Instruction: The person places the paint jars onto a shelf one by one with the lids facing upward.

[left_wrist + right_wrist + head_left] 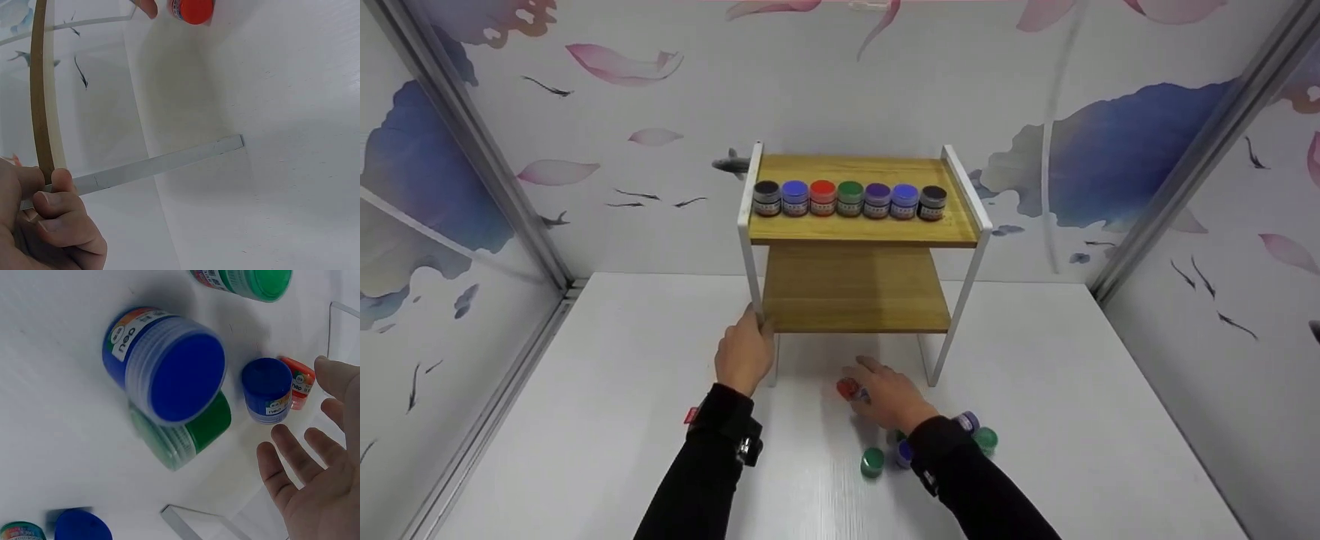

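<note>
A small two-tier shelf with wooden boards (855,289) and a white metal frame stands on the table. My left hand (745,354) grips its front left leg (163,166) beside the lower board, fingers curled round the frame. Below that board, my right hand (889,396) reaches over the table with fingers spread. Near its fingertips are a red paint jar (302,377), lying tipped, and a blue paint jar (267,385) in front of it. The right palm holds nothing in the right wrist view.
Along the top board runs a row of several paint jars (850,199) in black, blue, red, green and purple. More jars, including a green one (872,463) and a purple one (967,421), are scattered around my right forearm. Patterned wall panels (840,90) enclose the table.
</note>
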A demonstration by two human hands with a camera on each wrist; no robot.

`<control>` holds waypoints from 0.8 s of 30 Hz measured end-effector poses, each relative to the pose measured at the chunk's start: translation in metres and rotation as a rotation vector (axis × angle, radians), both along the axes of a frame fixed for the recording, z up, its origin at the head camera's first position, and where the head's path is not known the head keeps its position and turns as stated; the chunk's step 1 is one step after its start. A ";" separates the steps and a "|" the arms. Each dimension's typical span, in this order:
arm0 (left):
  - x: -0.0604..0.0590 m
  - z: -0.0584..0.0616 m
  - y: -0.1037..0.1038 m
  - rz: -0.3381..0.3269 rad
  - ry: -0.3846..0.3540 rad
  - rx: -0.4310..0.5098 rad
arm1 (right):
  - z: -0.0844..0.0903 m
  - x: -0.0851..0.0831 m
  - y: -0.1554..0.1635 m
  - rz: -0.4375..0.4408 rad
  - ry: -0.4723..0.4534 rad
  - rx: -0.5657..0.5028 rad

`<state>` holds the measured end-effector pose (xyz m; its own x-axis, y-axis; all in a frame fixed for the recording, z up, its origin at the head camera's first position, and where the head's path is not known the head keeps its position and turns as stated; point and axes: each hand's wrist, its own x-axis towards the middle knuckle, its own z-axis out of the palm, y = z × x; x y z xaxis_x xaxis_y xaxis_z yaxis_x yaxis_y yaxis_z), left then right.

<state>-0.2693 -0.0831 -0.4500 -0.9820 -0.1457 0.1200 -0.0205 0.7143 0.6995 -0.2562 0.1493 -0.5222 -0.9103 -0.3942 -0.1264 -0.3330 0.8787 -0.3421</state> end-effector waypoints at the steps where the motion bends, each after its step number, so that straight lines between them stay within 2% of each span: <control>1: 0.000 0.000 0.001 -0.001 0.002 -0.001 | -0.001 0.000 -0.002 0.003 0.001 0.002; 9: 0.000 0.002 0.001 0.011 -0.015 -0.014 | -0.008 -0.002 -0.017 0.079 0.094 0.053; 14: 0.000 0.001 0.001 0.011 -0.009 -0.007 | -0.012 -0.004 -0.022 0.091 0.157 0.092; 24: 0.000 0.000 0.000 0.016 -0.003 -0.012 | -0.018 -0.005 -0.026 0.141 0.214 0.151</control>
